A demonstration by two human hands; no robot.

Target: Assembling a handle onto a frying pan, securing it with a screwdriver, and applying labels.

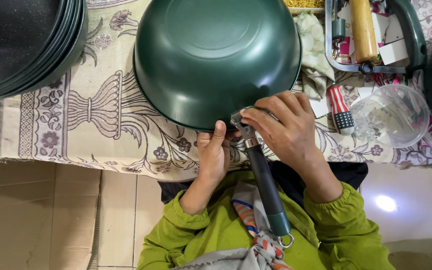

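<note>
Handle, bracket hidden under hands

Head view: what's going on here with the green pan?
A person in green sleeves has a dark green round metal pan turned bottom-up on a patterned cloth. The left hand steadies the rim by the metal bracket, thumb on the pan. The right hand covers the joint where the black long handle with a green tip meets the pan. A stack of similar dark pans sits far left.

Matt green metal pan (smooth underside), woven patterned cloth, clear glossy plastic cup.
</note>
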